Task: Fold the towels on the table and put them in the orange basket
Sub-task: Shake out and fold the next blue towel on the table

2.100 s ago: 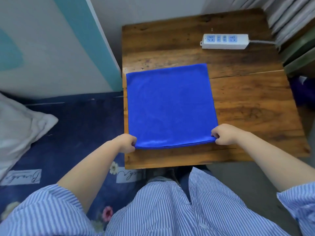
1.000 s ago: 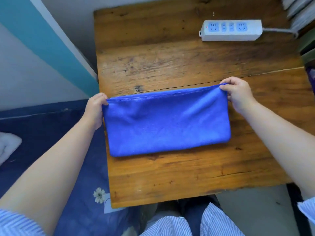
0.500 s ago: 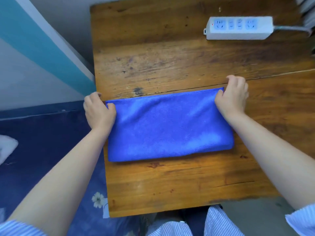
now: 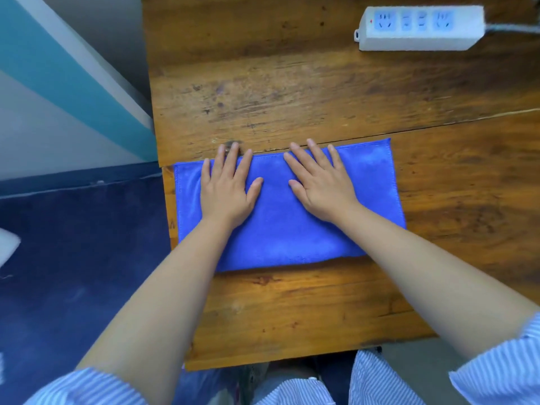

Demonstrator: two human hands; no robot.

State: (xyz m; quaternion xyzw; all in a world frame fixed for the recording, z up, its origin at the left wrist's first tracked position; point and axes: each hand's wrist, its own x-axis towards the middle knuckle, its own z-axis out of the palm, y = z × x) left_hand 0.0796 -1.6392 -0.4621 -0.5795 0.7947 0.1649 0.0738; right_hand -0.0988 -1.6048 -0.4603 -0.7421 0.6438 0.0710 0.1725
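Note:
A blue towel (image 4: 280,238), folded once into a long rectangle, lies flat on the wooden table (image 4: 292,311) near its left edge. My left hand (image 4: 228,188) presses flat on the towel's left part, fingers straight and spread, fingertips reaching past the far edge. My right hand (image 4: 318,182) lies flat on the middle of the towel, fingers straight. Both forearms cross the towel's near edge. No orange basket is in view.
A white power strip (image 4: 418,27) with its cable sits at the table's far right. A blue carpet (image 4: 79,258) covers the floor to the left, below a white and teal wall (image 4: 58,83). My striped sleeves and lap fill the bottom edge.
The towel went from spread open to folded in half, near edge brought to the far edge. My hands let go of the far corners and moved inward to lie flat on the cloth.

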